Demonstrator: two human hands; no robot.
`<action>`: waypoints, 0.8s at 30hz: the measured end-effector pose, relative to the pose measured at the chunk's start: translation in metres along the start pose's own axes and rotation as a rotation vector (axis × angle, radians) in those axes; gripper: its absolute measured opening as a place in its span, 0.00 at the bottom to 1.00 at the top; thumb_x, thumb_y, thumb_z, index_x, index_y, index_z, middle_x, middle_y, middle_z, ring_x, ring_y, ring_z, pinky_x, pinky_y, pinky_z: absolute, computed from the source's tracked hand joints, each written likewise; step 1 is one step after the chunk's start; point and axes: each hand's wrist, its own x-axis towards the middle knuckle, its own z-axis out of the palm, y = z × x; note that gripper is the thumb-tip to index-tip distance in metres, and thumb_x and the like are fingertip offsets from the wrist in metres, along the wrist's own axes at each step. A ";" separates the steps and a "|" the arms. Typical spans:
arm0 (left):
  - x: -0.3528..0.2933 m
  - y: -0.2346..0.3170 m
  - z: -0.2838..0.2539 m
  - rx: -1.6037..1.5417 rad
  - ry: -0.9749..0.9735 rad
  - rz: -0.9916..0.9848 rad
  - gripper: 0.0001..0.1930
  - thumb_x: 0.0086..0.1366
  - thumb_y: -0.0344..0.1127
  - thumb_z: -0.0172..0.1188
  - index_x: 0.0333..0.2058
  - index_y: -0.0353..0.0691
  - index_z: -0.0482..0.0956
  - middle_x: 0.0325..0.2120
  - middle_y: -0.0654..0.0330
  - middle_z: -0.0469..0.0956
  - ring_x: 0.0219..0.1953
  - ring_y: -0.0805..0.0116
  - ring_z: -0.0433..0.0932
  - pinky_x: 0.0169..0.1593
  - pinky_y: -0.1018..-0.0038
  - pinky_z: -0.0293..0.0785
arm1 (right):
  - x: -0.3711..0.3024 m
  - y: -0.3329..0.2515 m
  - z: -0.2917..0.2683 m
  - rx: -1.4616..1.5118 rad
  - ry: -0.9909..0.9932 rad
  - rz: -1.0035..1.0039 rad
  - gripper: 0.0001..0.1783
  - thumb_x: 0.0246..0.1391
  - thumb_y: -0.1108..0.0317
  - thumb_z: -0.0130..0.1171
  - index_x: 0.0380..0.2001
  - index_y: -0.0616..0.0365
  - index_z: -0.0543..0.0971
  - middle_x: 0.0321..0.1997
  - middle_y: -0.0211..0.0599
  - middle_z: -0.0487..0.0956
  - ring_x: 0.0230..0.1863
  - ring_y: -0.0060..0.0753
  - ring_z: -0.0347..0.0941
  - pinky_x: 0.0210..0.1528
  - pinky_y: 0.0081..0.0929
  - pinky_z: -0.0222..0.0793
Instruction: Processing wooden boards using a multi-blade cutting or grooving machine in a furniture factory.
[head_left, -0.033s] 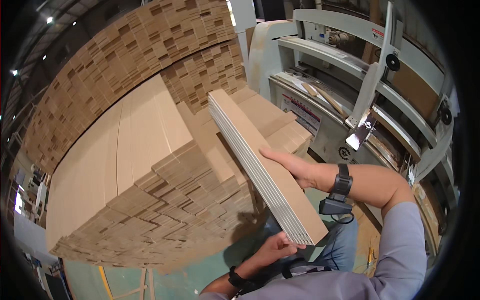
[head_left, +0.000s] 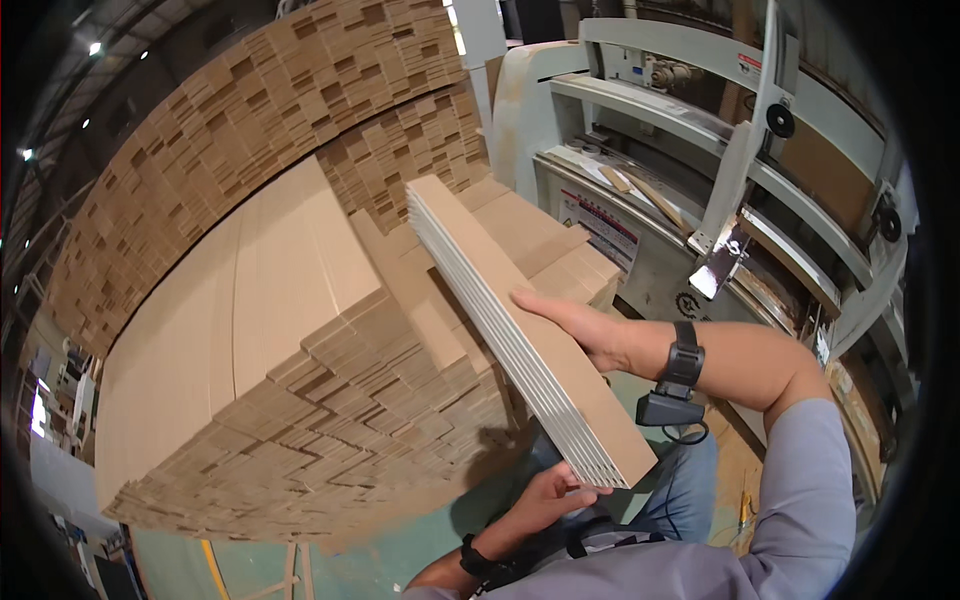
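A bundle of long, narrow brown boards [head_left: 520,310] with white edges along one side slants across the middle of the view. Its far end is raised over the pile and its near end points toward my body. My right hand [head_left: 590,330] grips the bundle past its middle, thumb on the top face and fingers hidden underneath. At the near end, my left hand [head_left: 555,495] has its fingertips against the bundle's lower corner. Its fingers are bent around that end, partly hidden by the boards.
A large pile of brown boards [head_left: 250,280] stands at the left, with lower steps [head_left: 550,250] under the bundle. Behind rises a tall wall of stacked boards [head_left: 270,90]. A grey machine [head_left: 660,200] with metal rails stands at the right. Green floor [head_left: 360,570] shows below.
The far end of the board bundle has shifted very slightly to the left, along with a small shift of the whole view. Both hands keep their places on it.
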 end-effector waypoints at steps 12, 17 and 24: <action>0.008 0.021 0.003 0.170 0.500 0.429 0.11 0.60 0.31 0.47 0.38 0.30 0.69 0.29 0.53 0.76 0.34 0.65 0.74 0.43 0.72 0.67 | 0.055 -0.037 0.041 -0.456 -0.061 0.071 0.32 0.50 0.40 0.38 0.47 0.55 0.65 0.44 0.39 0.69 0.42 0.29 0.67 0.40 0.31 0.65; 0.008 0.018 -0.018 0.207 0.730 0.572 0.12 0.62 0.33 0.44 0.36 0.27 0.66 0.25 0.52 0.75 0.29 0.65 0.75 0.35 0.76 0.68 | 0.038 -0.021 0.052 -0.249 -0.284 -0.016 0.35 0.53 0.41 0.33 0.54 0.58 0.57 0.56 0.45 0.58 0.56 0.36 0.54 0.55 0.30 0.52; 0.033 0.038 -0.057 0.202 1.049 0.723 0.13 0.63 0.37 0.40 0.27 0.32 0.67 0.16 0.61 0.71 0.23 0.74 0.71 0.28 0.82 0.65 | 0.030 0.031 0.055 -0.482 -0.140 -0.570 0.34 0.57 0.53 0.31 0.59 0.60 0.35 0.63 0.48 0.38 0.64 0.38 0.30 0.62 0.25 0.32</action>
